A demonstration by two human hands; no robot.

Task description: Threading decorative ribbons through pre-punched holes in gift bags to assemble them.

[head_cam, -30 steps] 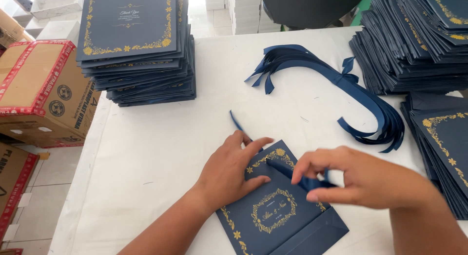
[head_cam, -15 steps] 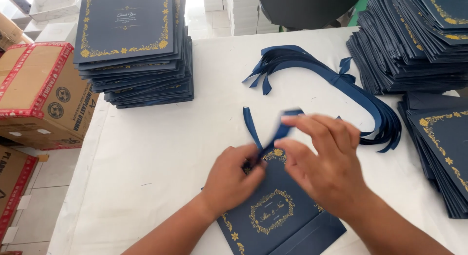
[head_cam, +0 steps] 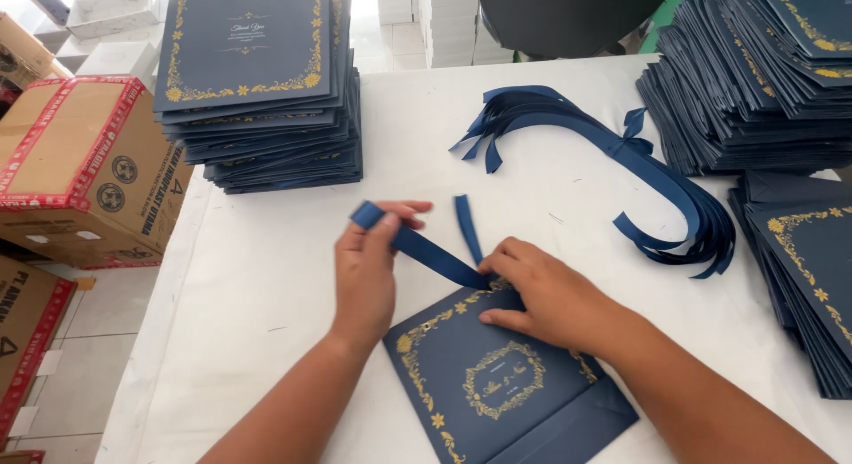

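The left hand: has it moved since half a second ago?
Yes. The left hand has drawn the ribbon end out leftward, away from the right hand and toward the stack of blue bags on the white table.

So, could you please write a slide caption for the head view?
Left hand pulls a navy ribbon while right hand steadies a navy gold-bordered paper bag on the white table.
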